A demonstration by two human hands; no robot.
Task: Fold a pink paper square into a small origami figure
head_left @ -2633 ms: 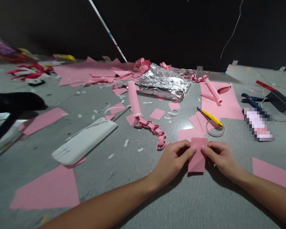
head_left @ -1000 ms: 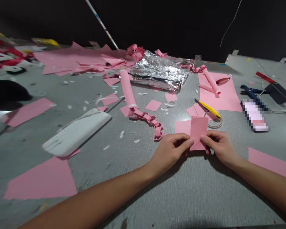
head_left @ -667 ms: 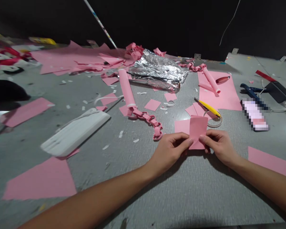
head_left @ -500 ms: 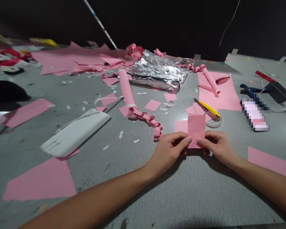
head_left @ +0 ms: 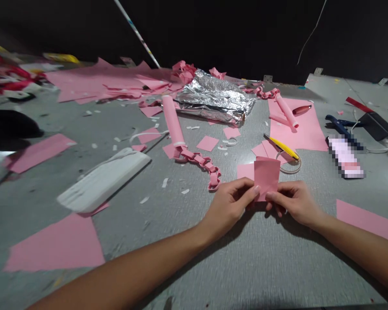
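Between my two hands stands a small piece of pink paper [head_left: 267, 175], tilted up off the grey table [head_left: 194, 258]. My left hand [head_left: 233, 200] pinches its lower left edge between thumb and fingers. At the lower right edge, my right hand [head_left: 294, 200] pinches it the same way. Just behind it lie another flat pink sheet [head_left: 245, 171] and a yellow craft knife [head_left: 284, 147] on pink scraps. To the left of my left hand, a folded pink paper chain [head_left: 200, 160] runs from a rolled pink paper tube [head_left: 173, 120].
Crumpled foil [head_left: 216, 94] lies at the back beside pink sheets [head_left: 84, 79]. A white object [head_left: 103, 178] is on the left. On the right are a phone [head_left: 345, 156], dark blue pliers-like tool [head_left: 342, 129] and a second pink tube [head_left: 287, 111]. White scraps are scattered about.
The pink paper has turned slightly between my hands, and its top edge now looks doubled. My right fingers have shifted a little along its lower edge. The view has moved slightly.
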